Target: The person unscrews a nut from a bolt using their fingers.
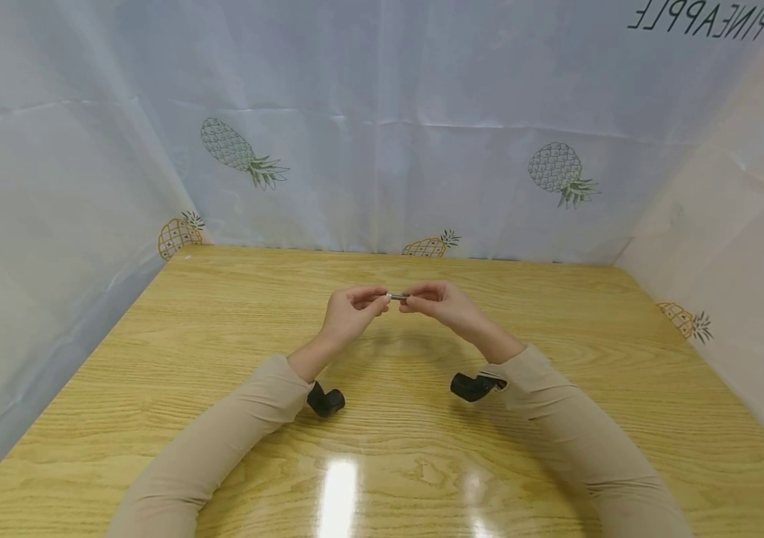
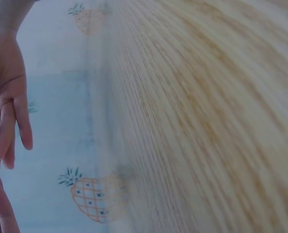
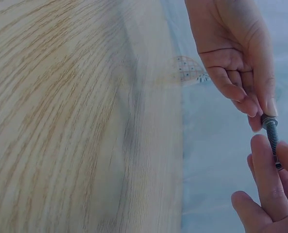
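Both hands meet over the back half of the table around a small metal bolt (image 1: 398,297). In the right wrist view the bolt (image 3: 272,133) shows a dark wide head and a ridged, threaded shaft. My left hand (image 1: 347,317) pinches the head end between thumb and fingers. At the other end, the thumb and fingers of my right hand (image 1: 452,310) grip the tip, where a small dark shiny piece (image 3: 279,165) shows. The bolt lies roughly level between them, above the tabletop. Only part of it appears in the left wrist view, at the edge.
A wood-grain table (image 1: 254,299) spreads below the hands. White cloth (image 1: 382,149) printed with pineapples hangs along its back and sides. Black wrist mounts stick out under the left sleeve (image 1: 247,411) and right sleeve (image 1: 570,418). Bright reflections lie near the front.
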### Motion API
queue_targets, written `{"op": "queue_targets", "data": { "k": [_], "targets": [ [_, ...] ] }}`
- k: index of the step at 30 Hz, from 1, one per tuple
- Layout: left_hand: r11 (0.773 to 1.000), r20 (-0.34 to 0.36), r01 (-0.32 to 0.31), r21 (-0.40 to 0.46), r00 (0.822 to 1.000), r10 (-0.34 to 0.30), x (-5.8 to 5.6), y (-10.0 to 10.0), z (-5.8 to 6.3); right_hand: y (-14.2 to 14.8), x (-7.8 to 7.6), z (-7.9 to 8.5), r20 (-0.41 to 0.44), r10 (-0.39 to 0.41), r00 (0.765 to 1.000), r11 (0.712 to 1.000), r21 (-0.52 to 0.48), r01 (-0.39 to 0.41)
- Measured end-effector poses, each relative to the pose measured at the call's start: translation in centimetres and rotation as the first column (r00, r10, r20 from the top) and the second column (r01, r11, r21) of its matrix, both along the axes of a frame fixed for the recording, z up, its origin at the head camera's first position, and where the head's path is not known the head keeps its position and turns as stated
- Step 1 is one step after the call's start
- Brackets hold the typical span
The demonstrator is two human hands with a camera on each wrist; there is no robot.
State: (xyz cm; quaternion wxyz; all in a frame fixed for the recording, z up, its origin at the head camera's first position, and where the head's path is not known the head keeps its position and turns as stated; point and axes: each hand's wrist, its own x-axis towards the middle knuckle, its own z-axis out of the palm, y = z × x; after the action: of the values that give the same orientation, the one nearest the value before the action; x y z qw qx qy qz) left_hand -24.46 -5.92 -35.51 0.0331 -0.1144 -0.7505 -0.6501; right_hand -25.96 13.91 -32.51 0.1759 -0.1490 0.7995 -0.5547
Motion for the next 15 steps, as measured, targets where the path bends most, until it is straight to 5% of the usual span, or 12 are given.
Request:
{"op": "queue_targets", "data": {
  "k": [15],
  "targets": [
    [1.0,-0.004,0.005,-0.006,1.0,-0.005,-0.03,-0.01,0.01,0.01,-0.03,0.09,0.028,0.011,1.0,1.0,-0.002,-0.011]
  ]
}}
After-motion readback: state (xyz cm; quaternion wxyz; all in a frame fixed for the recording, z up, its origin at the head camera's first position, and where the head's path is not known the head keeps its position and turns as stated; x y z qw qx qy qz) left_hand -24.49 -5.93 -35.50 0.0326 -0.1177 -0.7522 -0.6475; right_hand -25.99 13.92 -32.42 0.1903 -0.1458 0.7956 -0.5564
